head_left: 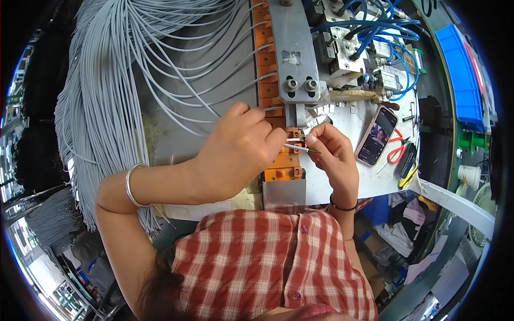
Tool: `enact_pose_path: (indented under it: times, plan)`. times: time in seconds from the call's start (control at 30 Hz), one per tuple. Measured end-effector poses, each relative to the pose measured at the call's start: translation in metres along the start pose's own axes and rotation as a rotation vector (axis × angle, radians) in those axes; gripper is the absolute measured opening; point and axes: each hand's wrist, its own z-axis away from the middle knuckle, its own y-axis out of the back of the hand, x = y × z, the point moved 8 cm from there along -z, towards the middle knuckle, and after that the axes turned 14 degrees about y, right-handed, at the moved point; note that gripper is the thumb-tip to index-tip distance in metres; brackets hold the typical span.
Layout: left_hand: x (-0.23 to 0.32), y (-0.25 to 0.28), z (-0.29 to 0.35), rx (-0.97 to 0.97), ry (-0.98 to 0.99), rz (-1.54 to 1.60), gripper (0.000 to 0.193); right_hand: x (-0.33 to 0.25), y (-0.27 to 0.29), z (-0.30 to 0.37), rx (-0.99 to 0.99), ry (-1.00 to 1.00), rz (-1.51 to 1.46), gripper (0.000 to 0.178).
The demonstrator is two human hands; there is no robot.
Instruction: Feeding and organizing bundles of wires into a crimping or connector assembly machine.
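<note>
Two hands meet over the orange plastic clamp blocks (289,155) at the middle of the bench (342,182), and we read the work as seating a wire end into one of them. Our left hand (238,150) is closed, fingertips pinching a thin grey cable end with stripped tips (293,142) against the blocks. Our right hand (329,147) is closed too, gripping a slim green-tipped wire (308,150) that crosses from the left hand's fingertips. To do this well, we judge the wire should be kept straight and the pinch close to the tip, so it does not buckle. The cable looks thin, pale and flexible, its bare end short.

Farther off, grey cables (134,69) fan out over the bench's left side. A smartphone (377,136) and red-handled cutters (396,150) lie near the right edge. Beyond stands a grey metal press plate (292,48) with blue air hoses (375,27).
</note>
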Motion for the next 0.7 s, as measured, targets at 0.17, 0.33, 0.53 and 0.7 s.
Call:
enact_pose_path:
  times: [0.17,0.33,0.53,0.7]
  plan:
    - [0.0000,-0.0025,0.0019,0.007,-0.006,-0.005,0.017,0.0074,0.0016,0.0013,-0.076,-0.035,-0.049,0.013]
    - [0.0009,-0.0028,0.0018,0.002,-0.024,0.011,0.017,0.0061,0.0029,0.0051,0.011,-0.025,-0.017,0.012]
    - [-0.0001,0.0010,0.0006,-0.028,-0.010,-0.034,0.015,0.0065,0.0000,0.0019,-0.061,-0.028,-0.048,0.010]
    - [0.0017,-0.0029,0.0028,0.002,-0.025,-0.016,0.013,0.0110,0.0026,0.0079,0.005,-0.052,-0.045,0.010]
